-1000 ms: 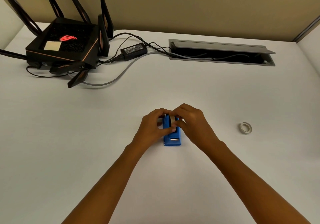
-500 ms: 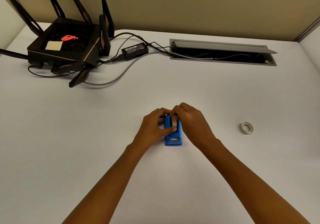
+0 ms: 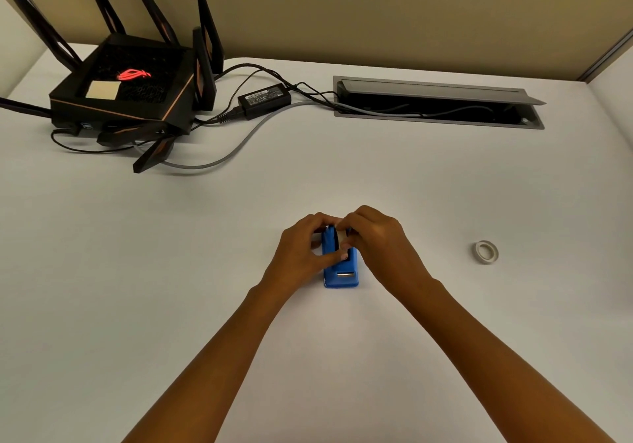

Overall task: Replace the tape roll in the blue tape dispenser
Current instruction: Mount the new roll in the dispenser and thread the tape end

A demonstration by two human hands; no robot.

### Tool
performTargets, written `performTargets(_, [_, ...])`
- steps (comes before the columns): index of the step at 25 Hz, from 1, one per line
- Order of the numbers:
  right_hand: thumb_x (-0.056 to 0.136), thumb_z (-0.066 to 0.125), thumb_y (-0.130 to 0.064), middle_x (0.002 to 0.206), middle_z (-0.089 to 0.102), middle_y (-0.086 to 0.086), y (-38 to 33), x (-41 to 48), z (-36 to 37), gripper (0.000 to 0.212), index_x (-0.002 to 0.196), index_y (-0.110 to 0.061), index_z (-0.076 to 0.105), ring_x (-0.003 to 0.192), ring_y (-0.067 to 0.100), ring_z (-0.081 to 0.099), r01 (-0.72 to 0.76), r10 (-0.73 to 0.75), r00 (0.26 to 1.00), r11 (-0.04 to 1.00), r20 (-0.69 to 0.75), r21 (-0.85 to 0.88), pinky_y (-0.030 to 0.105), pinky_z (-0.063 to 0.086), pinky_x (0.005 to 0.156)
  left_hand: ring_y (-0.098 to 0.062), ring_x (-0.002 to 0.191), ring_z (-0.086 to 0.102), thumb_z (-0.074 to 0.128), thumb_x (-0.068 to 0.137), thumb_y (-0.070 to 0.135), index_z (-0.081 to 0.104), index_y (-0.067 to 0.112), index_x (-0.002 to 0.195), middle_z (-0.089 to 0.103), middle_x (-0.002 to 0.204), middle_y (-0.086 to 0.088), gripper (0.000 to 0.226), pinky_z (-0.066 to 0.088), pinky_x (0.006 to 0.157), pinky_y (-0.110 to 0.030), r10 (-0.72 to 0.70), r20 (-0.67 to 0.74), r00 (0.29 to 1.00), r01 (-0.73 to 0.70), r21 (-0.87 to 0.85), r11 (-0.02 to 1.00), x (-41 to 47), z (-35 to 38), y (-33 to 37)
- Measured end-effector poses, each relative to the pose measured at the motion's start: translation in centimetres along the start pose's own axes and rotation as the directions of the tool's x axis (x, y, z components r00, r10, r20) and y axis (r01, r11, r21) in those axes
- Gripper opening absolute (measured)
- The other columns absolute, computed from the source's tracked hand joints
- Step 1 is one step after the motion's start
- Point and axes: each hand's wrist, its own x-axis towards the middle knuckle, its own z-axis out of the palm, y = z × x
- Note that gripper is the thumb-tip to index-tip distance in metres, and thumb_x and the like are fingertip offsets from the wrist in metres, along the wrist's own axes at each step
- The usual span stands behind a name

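White desk (image 3: 342, 175), matte, fills nearly the whole view. Beige partition wall (image 3: 376, 14) runs along its far edge.

Far left: black router (image 3: 130, 96) with tall antennas standing up and others splayed flat, a red glowing logo on its top, a pale square sticker beside the logo. Far centre-right: grey cable hatch (image 3: 438, 103) set into the desk, lid propped open, cables running into it. Between router and hatch: black power brick (image 3: 264, 100); black leads and one grey cable (image 3: 219, 160) loop across the desk.

Two bare forearms enter from the near edge and meet mid-desk.

Blue tape dispenser (image 3: 340, 273) stands on the desk at centre, between the hands. Glossy blue plastic, narrow body; near end shows a small metallic cutter strip. Its far half is mostly covered by fingers; a dark slot shows between them.

Left hand (image 3: 301, 250) is curled around the dispenser's left side, thumb lying across its top. Right hand (image 3: 376, 240) is curled over the far end, fingertips pinched in at the slot; what they pinch cannot be made out.

Small pale tape roll (image 3: 486, 252) lies flat, well apart to the right.
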Motion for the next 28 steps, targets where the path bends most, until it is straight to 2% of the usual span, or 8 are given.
performTargets(4, [0.064, 0.077, 0.006, 0.066, 0.067, 0.019, 0.3, 0.4, -0.1, 0.017, 0.078, 0.002, 0.069, 0.053, 0.031, 0.064, 0.017, -0.016, 0.999, 0.999, -0.03, 0.049, 0.037, 0.059, 0.052, -0.009, 0.098, 0.056, 0.079, 0.068, 0.026, 0.055, 0.019, 0.114, 0.062, 0.119, -0.002, 0.052, 0.042, 0.072, 0.0, 0.013, 0.004, 1.0, -0.013, 0.016, 1.0, 0.0, 0.0, -0.1])
performTargets(8, [0.07, 0.067, 0.005, 0.071, 0.066, 0.018, 0.2, 0.5, -0.1, 0.009, 0.078, 0.001, 0.067, 0.056, 0.029, 0.063, 0.017, -0.016, 0.999, 1.0, -0.044, 0.007, 0.033, 0.057, 0.053, -0.015, 0.103, 0.059, 0.079, 0.068, 0.027, 0.054, 0.017, 0.114, 0.062, 0.118, -0.003, 0.053, 0.043, 0.083, -0.013, 0.001, 0.006, 1.0, -0.001, 0.015, 1.0, 0.1, 0.0, -0.1])
performTargets(11, [0.073, 0.058, 0.0, 0.073, 0.065, 0.018, 0.0, 0.3, 0.4, 0.01, 0.081, 0.001, 0.064, 0.058, 0.028, 0.062, 0.024, -0.025, 0.998, 0.999, -0.06, -0.025, 0.031, 0.055, 0.054, -0.012, 0.1, 0.057, 0.079, 0.068, 0.027, 0.054, 0.017, 0.114, 0.062, 0.118, -0.003, 0.053, 0.042, 0.082, -0.013, 0.006, 0.0, 1.0, -0.006, 0.017, 1.0, 0.0, 0.0, 0.0])
performTargets(18, [0.072, 0.065, 0.011, 0.074, 0.062, 0.019, -0.3, 0.5, 0.3, 0.019, 0.088, 0.001, 0.061, 0.058, 0.028, 0.057, 0.02, -0.019, 1.0, 0.996, 0.012, -0.087, 0.036, 0.054, 0.049, -0.017, 0.107, 0.059, 0.079, 0.068, 0.028, 0.053, 0.017, 0.116, 0.061, 0.12, -0.004, 0.055, 0.044, 0.087, -0.02, -0.007, 0.002, 1.0, 0.007, 0.013, 1.0, -0.1, 0.0, 0.0])
performTargets(21, [0.076, 0.059, 0.008, 0.076, 0.063, 0.018, -0.1, 0.6, -0.6, 0.017, 0.09, 0.0, 0.062, 0.061, 0.028, 0.059, 0.038, -0.038, 0.999, 0.999, 0.038, -0.015, 0.035, 0.055, 0.053, -0.018, 0.107, 0.059, 0.079, 0.068, 0.027, 0.053, 0.017, 0.116, 0.061, 0.121, -0.004, 0.056, 0.044, 0.088, -0.021, -0.016, -0.003, 1.0, 0.016, 0.015, 1.0, -0.1, 0.0, 0.1])
performTargets(24, [0.076, 0.06, 0.004, 0.077, 0.067, 0.019, 0.4, 0.6, -1.2, 0.017, 0.092, 0.001, 0.064, 0.062, 0.028, 0.063, 0.029, -0.033, 0.998, 0.996, 0.047, 0.085, 0.032, 0.056, 0.057, -0.018, 0.107, 0.059, 0.079, 0.068, 0.026, 0.053, 0.016, 0.116, 0.061, 0.12, -0.004, 0.055, 0.044, 0.087, -0.02, -0.018, -0.002, 1.0, 0.018, 0.012, 1.0, -0.1, 0.1, 0.1])
performTargets(26, [0.078, 0.056, -0.007, 0.078, 0.068, 0.02, 0.5, 0.4, -1.3, 0.021, 0.094, 0.002, 0.065, 0.064, 0.029, 0.066, -0.012, 0.01, 1.0, 0.987, 0.015, 0.161, 0.034, 0.058, 0.062, -0.018, 0.106, 0.059, 0.079, 0.067, 0.024, 0.053, 0.017, 0.115, 0.061, 0.12, -0.005, 0.055, 0.044, 0.087, -0.02, -0.012, -0.002, 1.0, 0.012, 0.002, 1.0, -0.2, 0.0, 0.1])
performTargets(28, [0.082, 0.055, -0.008, 0.084, 0.069, 0.019, 0.5, 0.0, -1.1, 0.022, 0.101, 0.0, 0.063, 0.073, 0.028, 0.067, -0.085, 0.088, 0.996, 0.975, -0.006, 0.205, 0.033, 0.057, 0.071, -0.018, 0.106, 0.059, 0.079, 0.067, 0.023, 0.054, 0.017, 0.115, 0.061, 0.12, -0.005, 0.054, 0.044, 0.085, -0.017, -0.002, 0.001, 1.0, 0.002, -0.001, 1.0, -0.2, 0.0, 0.1])
